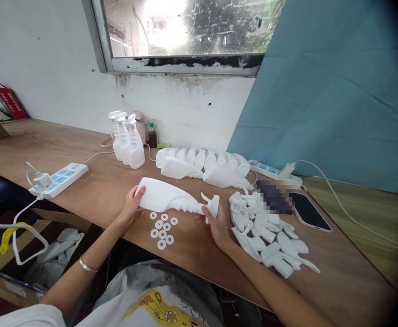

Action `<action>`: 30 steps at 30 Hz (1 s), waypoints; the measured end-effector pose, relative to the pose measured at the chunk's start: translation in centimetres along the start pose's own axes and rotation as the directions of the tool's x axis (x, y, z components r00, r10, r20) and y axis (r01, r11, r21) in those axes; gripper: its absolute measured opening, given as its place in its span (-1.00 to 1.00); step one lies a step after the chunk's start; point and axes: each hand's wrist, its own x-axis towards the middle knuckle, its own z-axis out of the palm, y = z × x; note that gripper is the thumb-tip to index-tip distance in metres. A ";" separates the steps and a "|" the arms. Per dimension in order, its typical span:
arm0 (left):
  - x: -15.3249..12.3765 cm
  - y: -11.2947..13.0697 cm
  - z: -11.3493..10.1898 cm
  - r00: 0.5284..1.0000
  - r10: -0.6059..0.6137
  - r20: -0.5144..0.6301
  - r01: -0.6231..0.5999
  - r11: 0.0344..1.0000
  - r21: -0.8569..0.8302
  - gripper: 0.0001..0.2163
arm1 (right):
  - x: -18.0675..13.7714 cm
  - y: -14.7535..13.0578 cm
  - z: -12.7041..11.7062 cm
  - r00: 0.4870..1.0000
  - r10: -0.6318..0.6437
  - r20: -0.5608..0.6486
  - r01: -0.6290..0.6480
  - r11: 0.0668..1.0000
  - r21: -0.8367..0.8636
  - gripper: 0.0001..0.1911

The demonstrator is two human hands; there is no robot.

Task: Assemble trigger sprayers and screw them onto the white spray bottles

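A white spray bottle (pixel 166 195) lies sideways in the air between my hands, above the table's front part. My left hand (pixel 132 202) is closed around its base end, thumb on top. At the neck, my right hand (pixel 215 222) grips the white trigger sprayer head (pixel 213 205), which sits on the bottle's mouth; whether it is screwed tight I cannot tell. Below the bottle lie several flat white washers (pixel 162 234). Close to my right hand is a heap of loose white trigger sprayer parts (pixel 270 231).
Bottles with sprayers (pixel 129 143) stand at the back; a row of white bottles (pixel 192 156) lies beside them. Power strips (pixel 66 177) with cables lie left and right. A phone (pixel 309 212) rests at the right. A box of white parts (pixel 59 250) stands below the table's left edge.
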 end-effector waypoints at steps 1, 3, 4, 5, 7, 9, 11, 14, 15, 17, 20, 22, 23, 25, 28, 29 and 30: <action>0.1 -0.2 -0.2 1.000 0.005 0.000 -0.005 1.000 -0.011 -0.49 | 0.0 0.0 0.0 1.000 -0.021 0.021 0.021 1.000 -0.006 -0.62; 0.5 -0.5 -0.5 1.000 0.016 -0.001 -0.016 0.999 -0.028 -0.49 | -0.1 -0.1 -0.1 0.996 -0.073 0.057 0.075 0.997 -0.034 -0.55; 0.6 -0.6 -0.7 1.000 0.016 -0.002 -0.016 0.999 -0.031 -0.48 | -0.2 -0.1 -0.1 0.994 -0.094 0.057 0.097 0.994 -0.055 -0.53; 0.7 -0.7 -0.8 1.000 0.015 -0.003 -0.015 0.999 -0.028 -0.48 | -0.1 -0.2 -0.1 0.994 -0.105 0.043 0.108 0.991 -0.084 -0.53; 0.7 -0.5 -0.8 1.000 0.009 0.000 -0.009 1.000 -0.016 -0.48 | 0.0 -0.1 0.0 0.996 -0.091 -0.015 0.088 0.986 -0.141 -0.55; 0.4 0.0 -0.6 1.000 0.031 0.003 -0.031 1.000 -0.005 -0.50 | 0.2 0.2 0.0 0.998 -0.017 -0.052 0.010 0.991 -0.130 -0.58; -0.2 0.8 -0.2 0.993 0.119 -0.017 -0.119 0.992 0.031 -0.53 | 0.5 0.4 0.0 0.995 0.088 -0.045 -0.090 0.996 -0.026 -0.61; -1.5 1.7 0.2 0.932 0.358 -0.049 -0.348 0.926 0.149 -0.58 | 1.0 0.4 -0.3 0.974 0.226 0.013 -0.224 0.956 0.188 -0.64; -1.9 1.9 0.2 0.891 0.452 -0.045 -0.437 0.880 0.184 -0.58 | 1.2 0.4 -0.4 0.965 0.258 0.038 -0.260 0.935 0.241 -0.64; -2.6 2.2 0.0 0.794 0.608 -0.013 -0.592 0.777 0.213 -0.48 | 1.3 0.1 -0.6 0.951 0.298 0.089 -0.310 0.902 0.299 -0.65; -3.2 2.9 -0.9 0.693 0.719 0.046 -0.714 0.678 0.174 -0.35 | 1.3 0.0 -0.6 0.936 0.315 0.155 -0.348 0.885 0.307 -0.66; -3.4 3.6 -1.5 0.625 0.772 0.116 -0.780 0.610 0.140 -0.39 | 1.2 0.2 -0.5 0.926 0.319 0.203 -0.369 0.878 0.306 -0.66; -3.5 3.9 -1.8 0.577 0.802 0.155 -0.817 0.561 0.134 -0.42 | 1.2 0.3 -0.4 0.920 0.321 0.226 -0.380 0.873 0.305 -0.66; -3.7 4.3 -2.2 0.465 0.857 0.222 -0.885 0.441 0.151 -0.45 | 1.1 0.5 -0.4 0.911 0.327 0.252 -0.395 0.866 0.306 -0.66; -4.1 4.4 -2.3 0.372 0.894 0.250 -0.924 0.332 0.187 -0.47 | 1.1 0.7 -0.3 0.908 0.334 0.253 -0.404 0.860 0.313 -0.66; -4.3 4.4 -2.1 0.374 0.894 0.246 -0.923 0.333 0.190 -0.47 | 1.1 0.7 -0.3 0.910 0.332 0.247 -0.400 0.859 0.321 -0.66; -4.3 4.3 -1.8 0.398 0.888 0.230 -0.913 0.360 0.191 -0.48 | 1.1 0.7 -0.2 0.916 0.328 0.231 -0.391 0.860 0.328 -0.66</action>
